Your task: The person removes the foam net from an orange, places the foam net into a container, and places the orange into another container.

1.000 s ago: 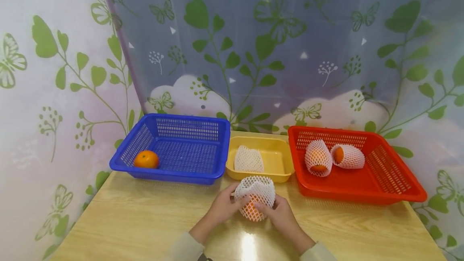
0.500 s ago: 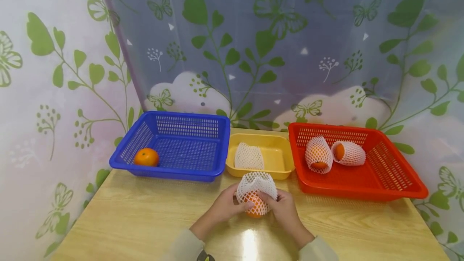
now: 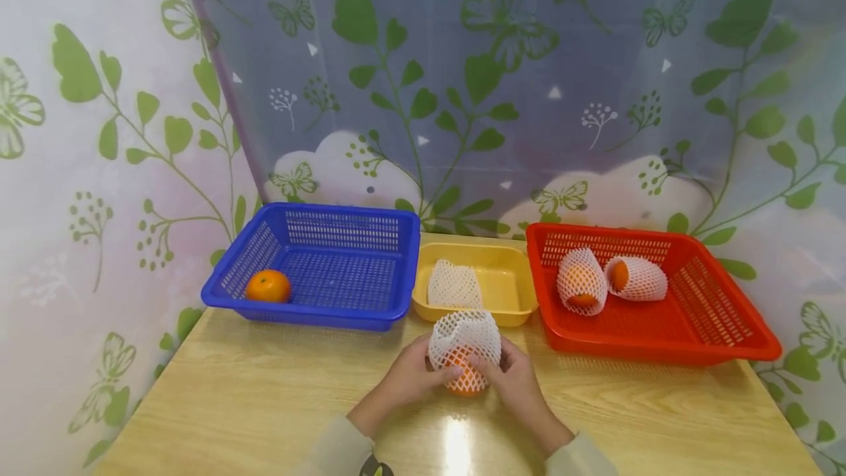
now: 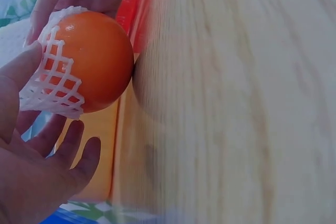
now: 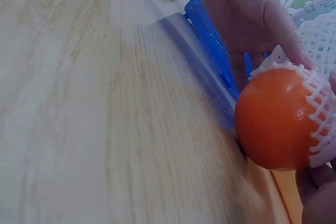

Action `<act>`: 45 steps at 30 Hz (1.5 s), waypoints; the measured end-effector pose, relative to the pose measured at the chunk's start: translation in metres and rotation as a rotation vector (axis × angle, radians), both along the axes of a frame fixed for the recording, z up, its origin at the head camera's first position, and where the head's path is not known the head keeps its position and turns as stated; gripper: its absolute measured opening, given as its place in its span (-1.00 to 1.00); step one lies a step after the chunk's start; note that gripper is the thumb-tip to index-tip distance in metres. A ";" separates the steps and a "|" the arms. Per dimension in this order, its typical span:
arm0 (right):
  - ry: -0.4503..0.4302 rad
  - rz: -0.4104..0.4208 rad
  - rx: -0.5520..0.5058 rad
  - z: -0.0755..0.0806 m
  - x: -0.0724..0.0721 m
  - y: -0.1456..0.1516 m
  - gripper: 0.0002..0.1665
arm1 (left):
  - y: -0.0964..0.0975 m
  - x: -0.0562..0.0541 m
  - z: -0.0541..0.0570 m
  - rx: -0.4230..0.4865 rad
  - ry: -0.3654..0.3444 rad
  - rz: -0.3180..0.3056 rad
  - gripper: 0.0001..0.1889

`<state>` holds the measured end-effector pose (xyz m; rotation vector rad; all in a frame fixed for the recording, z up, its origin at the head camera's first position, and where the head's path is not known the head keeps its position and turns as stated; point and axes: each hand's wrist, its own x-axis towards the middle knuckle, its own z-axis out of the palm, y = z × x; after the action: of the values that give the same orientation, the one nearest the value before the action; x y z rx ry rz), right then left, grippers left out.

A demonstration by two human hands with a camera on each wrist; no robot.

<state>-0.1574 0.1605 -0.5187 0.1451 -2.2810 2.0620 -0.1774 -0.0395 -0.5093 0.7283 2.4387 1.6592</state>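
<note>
At the front middle of the table, an orange [image 5: 273, 119] sits partly inside a white foam fruit net [image 3: 466, 329]. Its smooth lower end is bare in both wrist views, while mesh covers the rest. From the left, my left hand [image 3: 413, 373] grips the net, its thumb over the near side and the other fingers curved around beside it. My right hand [image 3: 518, 384] holds the opposite side, thumb pressed on the mesh. Above the orange the net's upper part stands up loose and hollow. The orange's bare end is right at the tabletop in the left wrist view.
A blue basket [image 3: 350, 319] at the left holds one bare orange [image 3: 268, 286]. Behind my hands, a yellow tray [image 3: 505, 292] contains a flat foam net [image 3: 454, 285]. The red basket [image 3: 661, 340] at the right has two net-wrapped oranges [image 3: 581, 281]. A patterned curtain stands behind.
The net has slid up on the orange, so the fruit's lower end now shows below the mesh edge. My hands have shifted only slightly, still gripping both sides.
</note>
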 end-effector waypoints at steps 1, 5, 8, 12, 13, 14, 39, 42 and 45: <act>0.001 0.008 0.007 0.000 0.000 0.000 -0.45 | 0.000 0.000 0.000 -0.008 0.008 0.009 -0.44; -0.014 0.038 0.006 -0.002 0.001 0.000 -0.41 | 0.002 0.000 0.000 -0.016 0.035 0.053 -0.50; -0.031 0.045 0.005 -0.003 0.002 0.001 -0.42 | 0.003 0.000 0.000 0.005 0.049 0.095 -0.59; -0.040 0.059 0.006 -0.002 0.003 0.001 -0.42 | 0.004 0.000 0.001 0.030 0.052 0.148 -0.66; -0.046 0.064 0.001 -0.002 0.003 0.001 -0.42 | 0.004 0.000 0.001 0.032 0.051 0.158 -0.67; -0.048 0.071 -0.004 -0.001 0.003 0.001 -0.40 | 0.005 -0.001 0.002 0.034 0.051 0.164 -0.67; -0.062 0.026 0.065 0.000 0.003 0.002 -0.56 | -0.001 0.001 0.002 -0.007 -0.055 0.051 -0.39; -0.062 -0.031 0.079 0.001 0.002 0.002 -0.64 | -0.001 0.002 0.002 -0.003 -0.070 0.025 -0.38; -0.049 -0.105 0.079 0.004 -0.001 0.002 -0.70 | -0.001 0.003 0.003 0.004 -0.073 0.004 -0.39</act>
<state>-0.1579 0.1622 -0.5148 -0.0219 -2.3452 1.9473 -0.1747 -0.0401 -0.5065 0.6514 2.3894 1.6615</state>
